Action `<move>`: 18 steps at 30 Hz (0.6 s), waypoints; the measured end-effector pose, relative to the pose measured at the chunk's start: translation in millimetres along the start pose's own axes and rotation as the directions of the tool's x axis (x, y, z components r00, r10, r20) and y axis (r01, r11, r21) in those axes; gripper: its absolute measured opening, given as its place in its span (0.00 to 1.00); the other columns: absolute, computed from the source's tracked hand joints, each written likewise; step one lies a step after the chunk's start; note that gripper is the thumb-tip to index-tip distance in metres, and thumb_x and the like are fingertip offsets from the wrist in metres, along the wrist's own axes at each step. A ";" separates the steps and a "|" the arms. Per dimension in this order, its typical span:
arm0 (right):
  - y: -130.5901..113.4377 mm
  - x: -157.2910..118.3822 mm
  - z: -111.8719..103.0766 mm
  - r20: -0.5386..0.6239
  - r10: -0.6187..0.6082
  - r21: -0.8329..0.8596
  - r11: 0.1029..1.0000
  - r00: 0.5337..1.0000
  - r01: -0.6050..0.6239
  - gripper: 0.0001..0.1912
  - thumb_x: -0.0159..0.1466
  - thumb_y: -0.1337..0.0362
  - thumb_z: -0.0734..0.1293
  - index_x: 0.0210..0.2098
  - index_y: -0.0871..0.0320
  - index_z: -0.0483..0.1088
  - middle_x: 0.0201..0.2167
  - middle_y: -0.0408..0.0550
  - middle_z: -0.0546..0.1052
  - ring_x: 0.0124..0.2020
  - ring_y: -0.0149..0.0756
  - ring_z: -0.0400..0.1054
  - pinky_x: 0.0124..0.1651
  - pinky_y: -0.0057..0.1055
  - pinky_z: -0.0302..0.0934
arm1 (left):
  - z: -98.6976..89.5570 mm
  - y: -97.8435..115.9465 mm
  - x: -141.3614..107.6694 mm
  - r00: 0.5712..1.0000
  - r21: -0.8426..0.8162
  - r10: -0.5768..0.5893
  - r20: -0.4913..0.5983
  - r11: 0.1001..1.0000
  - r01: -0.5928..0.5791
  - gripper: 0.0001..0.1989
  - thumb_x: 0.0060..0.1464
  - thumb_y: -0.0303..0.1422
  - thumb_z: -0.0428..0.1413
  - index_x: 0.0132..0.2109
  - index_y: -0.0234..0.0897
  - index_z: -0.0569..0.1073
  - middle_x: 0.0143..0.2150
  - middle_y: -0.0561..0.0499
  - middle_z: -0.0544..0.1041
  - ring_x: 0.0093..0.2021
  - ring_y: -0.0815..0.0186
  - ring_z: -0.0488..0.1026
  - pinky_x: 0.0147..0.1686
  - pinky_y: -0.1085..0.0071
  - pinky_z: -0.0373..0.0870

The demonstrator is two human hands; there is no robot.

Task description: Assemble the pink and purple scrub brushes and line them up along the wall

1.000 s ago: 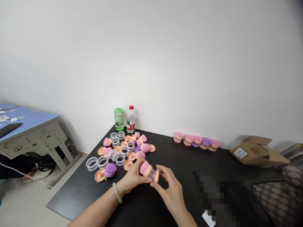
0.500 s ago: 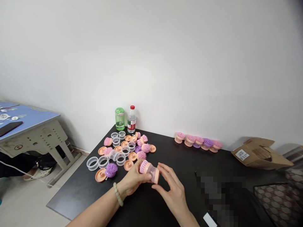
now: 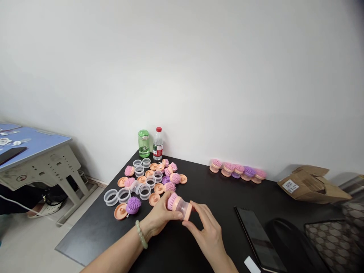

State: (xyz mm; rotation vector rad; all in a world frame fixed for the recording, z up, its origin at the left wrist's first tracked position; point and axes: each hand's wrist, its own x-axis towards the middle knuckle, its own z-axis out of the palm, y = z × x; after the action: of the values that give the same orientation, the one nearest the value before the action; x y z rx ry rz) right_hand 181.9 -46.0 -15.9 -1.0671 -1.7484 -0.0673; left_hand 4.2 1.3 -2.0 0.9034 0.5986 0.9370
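A pink scrub brush (image 3: pixel 179 206) with a clear middle and a peach base lies tilted between my two hands, bristles to the left. My left hand (image 3: pixel 162 216), with a bead bracelet at the wrist, grips its bristle end and clear body. The thumb and fingers of my right hand (image 3: pixel 206 231) pinch the peach base. Left of my hands lie loose parts: clear rings (image 3: pixel 124 195), peach discs (image 3: pixel 121 211), pink bristle heads (image 3: pixel 170 186) and a purple bristle head (image 3: pixel 133 205).
Several whole brushes (image 3: pixel 228 169) stand in a row by the wall. A green bottle (image 3: pixel 143 144) and a red-capped water bottle (image 3: pixel 158 145) stand at the back corner. To the right are a paper bag (image 3: pixel 313 185), a phone (image 3: pixel 258 237) and a white piece (image 3: pixel 251 264).
Both hands stay nearly in place around the brush. The fingers of my right hand have shifted slightly on the peach base.
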 end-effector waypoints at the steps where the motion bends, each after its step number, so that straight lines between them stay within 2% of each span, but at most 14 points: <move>1: -0.9 0.6 -0.6 0.006 0.011 0.011 1.000 1.000 -0.011 0.19 0.68 0.52 0.67 0.53 0.56 0.70 0.37 0.51 0.79 0.38 0.43 0.76 0.40 0.37 0.74 | -0.3 0.6 -0.5 1.000 0.017 0.011 0.015 1.000 -0.012 0.31 0.33 0.31 0.76 0.41 0.37 0.67 0.34 0.55 0.74 0.34 0.70 0.71 0.35 0.75 0.66; 5: -4.4 2.3 -2.5 0.076 0.128 0.071 0.988 0.989 -0.134 0.15 0.69 0.51 0.65 0.43 0.56 0.73 0.29 0.47 0.78 0.29 0.38 0.74 0.32 0.31 0.70 | -1.2 1.8 -1.2 0.994 0.101 0.067 0.086 0.992 -0.076 0.32 0.33 0.31 0.75 0.43 0.39 0.66 0.38 0.54 0.74 0.36 0.67 0.71 0.35 0.74 0.65; 8: -6.3 2.1 -1.5 0.167 0.286 0.108 0.946 0.943 -0.306 0.20 0.70 0.48 0.61 0.33 0.56 0.73 0.26 0.46 0.77 0.26 0.37 0.73 0.30 0.29 0.66 | -1.9 1.9 -0.6 0.983 0.177 0.114 0.141 0.974 -0.139 0.31 0.35 0.33 0.75 0.43 0.40 0.66 0.41 0.52 0.73 0.38 0.66 0.70 0.36 0.72 0.65; 9: -6.7 1.9 -0.7 0.210 0.354 0.124 0.915 0.912 -0.383 0.23 0.69 0.46 0.60 0.29 0.56 0.72 0.24 0.45 0.76 0.25 0.36 0.72 0.29 0.28 0.65 | -2.4 2.0 -0.2 0.979 0.206 0.130 0.158 0.965 -0.161 0.31 0.36 0.33 0.74 0.43 0.40 0.65 0.42 0.52 0.73 0.38 0.65 0.70 0.36 0.72 0.64; 11: -7.2 1.5 1.3 0.303 0.489 0.175 0.815 0.818 -0.553 0.28 0.69 0.42 0.58 0.23 0.56 0.68 0.19 0.44 0.73 0.22 0.35 0.69 0.27 0.27 0.63 | -3.5 2.3 0.6 0.968 0.263 0.168 0.188 0.941 -0.215 0.31 0.37 0.35 0.74 0.43 0.39 0.65 0.41 0.52 0.72 0.38 0.66 0.69 0.35 0.72 0.64; 13: -6.8 1.3 3.0 0.383 0.580 0.242 0.689 0.719 -0.684 0.31 0.68 0.39 0.56 0.21 0.55 0.65 0.17 0.43 0.71 0.21 0.35 0.68 0.27 0.27 0.62 | -4.5 3.0 0.9 0.956 0.325 0.197 0.219 0.909 -0.262 0.30 0.39 0.37 0.73 0.44 0.39 0.64 0.42 0.52 0.70 0.37 0.66 0.68 0.36 0.71 0.63; 14: -6.1 1.3 3.4 0.411 0.598 0.269 0.641 0.688 -0.718 0.31 0.67 0.38 0.57 0.21 0.55 0.65 0.17 0.43 0.72 0.21 0.35 0.68 0.28 0.28 0.62 | -4.7 3.4 0.6 0.951 0.360 0.205 0.230 0.890 -0.279 0.29 0.40 0.38 0.73 0.44 0.39 0.64 0.42 0.52 0.70 0.37 0.67 0.67 0.36 0.71 0.63; 16: -4.5 1.8 2.9 0.423 0.601 0.297 0.615 0.678 -0.730 0.30 0.66 0.39 0.58 0.22 0.56 0.67 0.18 0.44 0.72 0.23 0.36 0.69 0.29 0.28 0.62 | -4.3 4.2 -0.6 0.949 0.402 0.212 0.234 0.867 -0.293 0.31 0.41 0.41 0.72 0.46 0.39 0.64 0.43 0.52 0.68 0.37 0.67 0.66 0.36 0.71 0.63; 18: -3.5 3.0 1.1 0.411 0.571 0.302 0.650 0.711 -0.697 0.27 0.66 0.41 0.61 0.26 0.57 0.71 0.21 0.44 0.74 0.25 0.36 0.70 0.30 0.28 0.63 | -2.7 4.5 -2.3 0.956 0.358 0.197 0.217 0.895 -0.266 0.32 0.44 0.47 0.70 0.49 0.40 0.63 0.44 0.52 0.66 0.36 0.68 0.65 0.34 0.72 0.64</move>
State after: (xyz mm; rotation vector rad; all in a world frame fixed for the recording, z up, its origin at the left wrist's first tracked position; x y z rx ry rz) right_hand 178.6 -45.7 -12.6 -1.3329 -1.4106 0.9397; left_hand -0.9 1.6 0.7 1.4224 0.5384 0.9564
